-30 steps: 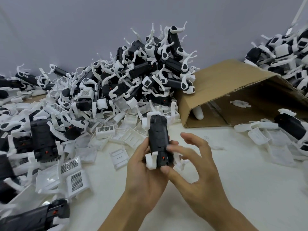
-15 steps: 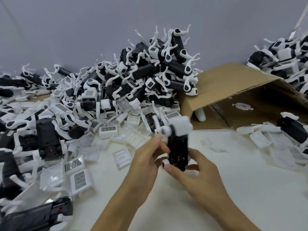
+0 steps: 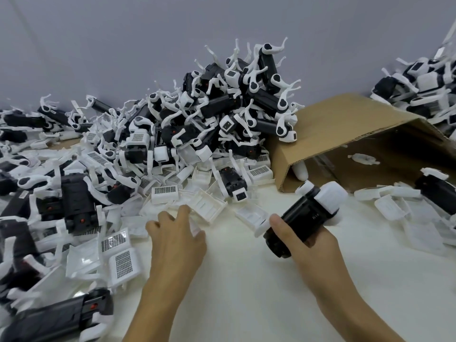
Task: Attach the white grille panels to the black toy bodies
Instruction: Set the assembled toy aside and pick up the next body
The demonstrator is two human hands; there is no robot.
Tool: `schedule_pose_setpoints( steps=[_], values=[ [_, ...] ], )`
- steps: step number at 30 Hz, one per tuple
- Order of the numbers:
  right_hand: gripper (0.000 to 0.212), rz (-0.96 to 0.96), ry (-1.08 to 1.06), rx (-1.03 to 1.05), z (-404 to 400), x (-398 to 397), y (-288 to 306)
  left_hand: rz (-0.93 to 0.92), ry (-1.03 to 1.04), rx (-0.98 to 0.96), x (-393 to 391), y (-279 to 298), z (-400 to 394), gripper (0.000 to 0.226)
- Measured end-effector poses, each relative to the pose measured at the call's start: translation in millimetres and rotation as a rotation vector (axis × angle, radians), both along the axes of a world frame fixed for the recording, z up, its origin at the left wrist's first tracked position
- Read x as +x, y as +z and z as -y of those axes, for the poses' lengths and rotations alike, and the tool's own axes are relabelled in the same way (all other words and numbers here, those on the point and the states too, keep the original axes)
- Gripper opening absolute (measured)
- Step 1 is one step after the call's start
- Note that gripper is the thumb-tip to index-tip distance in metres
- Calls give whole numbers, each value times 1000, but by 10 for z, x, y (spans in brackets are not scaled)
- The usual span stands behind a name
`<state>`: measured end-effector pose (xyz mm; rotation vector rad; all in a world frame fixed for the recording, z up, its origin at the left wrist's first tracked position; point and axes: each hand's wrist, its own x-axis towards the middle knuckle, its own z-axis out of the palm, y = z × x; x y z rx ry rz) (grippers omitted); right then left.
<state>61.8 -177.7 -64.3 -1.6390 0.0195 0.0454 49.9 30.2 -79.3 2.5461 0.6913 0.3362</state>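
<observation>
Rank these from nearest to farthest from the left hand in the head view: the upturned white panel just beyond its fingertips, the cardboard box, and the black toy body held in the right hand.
1. Upturned white panel, just beyond the left hand's fingertips.
2. Black toy body, to the right, gripped by the right hand.
3. Cardboard box, lying on its side at far right.

1. Cardboard box (image 3: 345,124) lies tipped on its side at right, open mouth facing the camera.
2. Small white plastic piece (image 3: 364,159) sits inside the box on its lower wall (shape unclear).
3. White tabletop (image 3: 246,292) carries everything.
4. Plain grey-lavender wall (image 3: 123,45) runs behind.
</observation>
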Motion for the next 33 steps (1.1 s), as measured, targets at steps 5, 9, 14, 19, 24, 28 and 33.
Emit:
schedule_pose_setpoints(
  steps=[5,9,14,19,24,28,33],
  values=[
    [64,-17,8,-117,22,34,1,460,-52,-681,19,187,18,19],
    [74,-143,89,-7,27,43,-40,663,-235,-1515,5,332,113,32],
    [58,-185,142,108,11,63,8,560,-488,-1607,-37,330,233,46],
    [38,-165,197,330,0,62,20,556,-500,-1415,-52,270,369,50],
    [58,-113,234,254,0,35,53,506,-480,-1281,-33,257,439,39],
    [59,-115,222,166,-5,7,51,432,-495,-1172,-46,225,468,49],
    [56,-41,235,152,-2,-16,74,368,-603,-1248,-76,209,498,49]
  ],
)
